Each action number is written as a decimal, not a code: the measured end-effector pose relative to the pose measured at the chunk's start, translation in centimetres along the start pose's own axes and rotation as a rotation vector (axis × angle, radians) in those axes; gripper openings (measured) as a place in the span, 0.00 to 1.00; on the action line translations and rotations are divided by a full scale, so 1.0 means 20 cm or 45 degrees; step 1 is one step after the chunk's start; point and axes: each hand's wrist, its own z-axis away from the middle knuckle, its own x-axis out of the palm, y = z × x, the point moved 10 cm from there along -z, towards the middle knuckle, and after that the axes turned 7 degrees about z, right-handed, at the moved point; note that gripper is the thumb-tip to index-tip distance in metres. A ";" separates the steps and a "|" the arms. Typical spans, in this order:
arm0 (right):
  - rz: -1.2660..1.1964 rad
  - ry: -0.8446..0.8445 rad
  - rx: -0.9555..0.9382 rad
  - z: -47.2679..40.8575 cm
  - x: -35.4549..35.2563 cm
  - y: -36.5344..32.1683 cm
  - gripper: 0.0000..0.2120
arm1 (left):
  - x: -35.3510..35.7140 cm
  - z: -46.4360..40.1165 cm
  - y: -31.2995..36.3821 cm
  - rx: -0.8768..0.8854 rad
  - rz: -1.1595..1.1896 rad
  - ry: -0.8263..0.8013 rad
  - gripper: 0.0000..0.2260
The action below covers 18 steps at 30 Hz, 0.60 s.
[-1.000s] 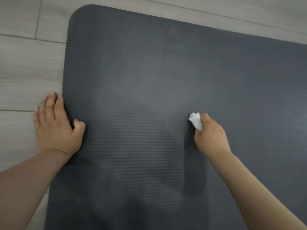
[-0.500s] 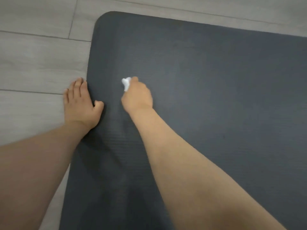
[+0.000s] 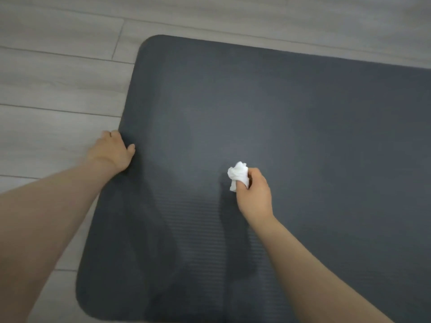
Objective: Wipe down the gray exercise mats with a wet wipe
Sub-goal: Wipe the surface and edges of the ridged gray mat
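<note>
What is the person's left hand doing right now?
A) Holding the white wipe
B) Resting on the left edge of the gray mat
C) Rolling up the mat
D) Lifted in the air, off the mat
B: the left hand lies on the left edge of the gray mat, while the right hand pinches the bunched white wipe.

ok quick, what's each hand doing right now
left hand: open, resting on the mat edge
right hand: closed, gripping the wet wipe
</note>
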 end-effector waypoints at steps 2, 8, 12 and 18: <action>-0.012 -0.005 0.023 0.07 -0.08 0.04 0.06 | 0.04 0.12 -0.10 -0.102 0.116 -0.086 0.28; -0.113 -0.044 0.063 0.28 -0.29 0.14 0.11 | 0.21 0.45 -0.40 -0.482 0.384 -0.183 0.33; -0.020 -0.057 0.042 0.34 -0.33 0.24 0.08 | 0.28 0.63 -0.53 -0.687 0.429 -0.167 0.38; -0.093 -0.146 0.146 0.46 -0.25 0.34 0.07 | 0.16 0.78 -0.47 -0.656 0.530 0.034 0.27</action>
